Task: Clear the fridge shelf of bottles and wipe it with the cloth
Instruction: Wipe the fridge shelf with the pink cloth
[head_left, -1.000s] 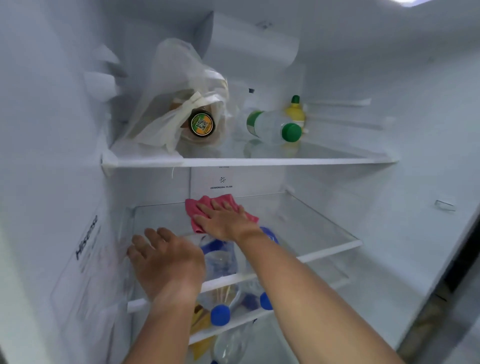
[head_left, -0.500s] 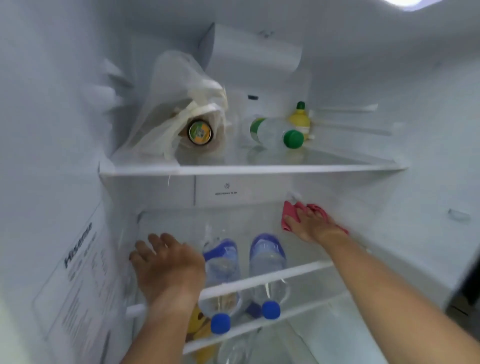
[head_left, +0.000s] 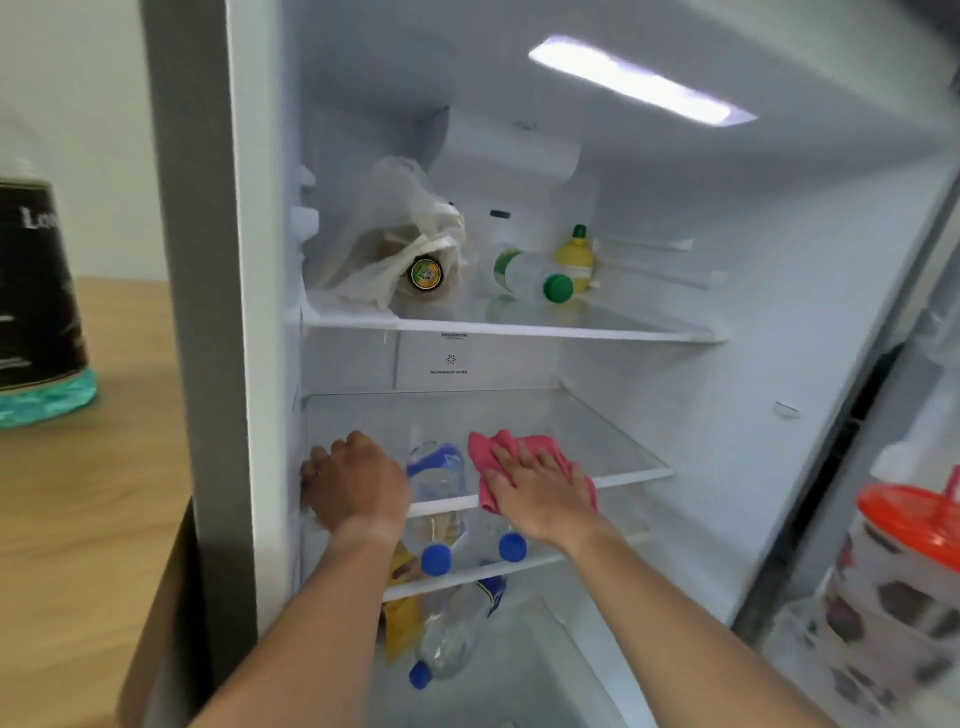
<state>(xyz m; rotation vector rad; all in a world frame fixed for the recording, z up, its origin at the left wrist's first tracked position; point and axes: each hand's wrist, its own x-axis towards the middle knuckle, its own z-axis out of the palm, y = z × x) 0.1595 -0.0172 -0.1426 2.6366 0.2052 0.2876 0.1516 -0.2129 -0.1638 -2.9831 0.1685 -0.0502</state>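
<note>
Wooden counter (head_left: 78, 519) (pale wall (head_left: 78, 104) behind)

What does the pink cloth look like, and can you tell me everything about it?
The pink cloth is a small, soft-looking rag, crumpled and folded unevenly. It lies flat on the clear glass shelf, near the white front edge. The right hand presses down on it with spread fingers, covering its middle, so only its wrinkled edges and corners show.

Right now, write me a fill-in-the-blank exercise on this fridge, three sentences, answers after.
1. The right hand presses a ____ cloth flat on the glass shelf.
2. The left hand rests on the shelf's ____ end.
3. The bottle lying on the upper shelf has a ____ cap.

Answers: pink; left; green
</note>
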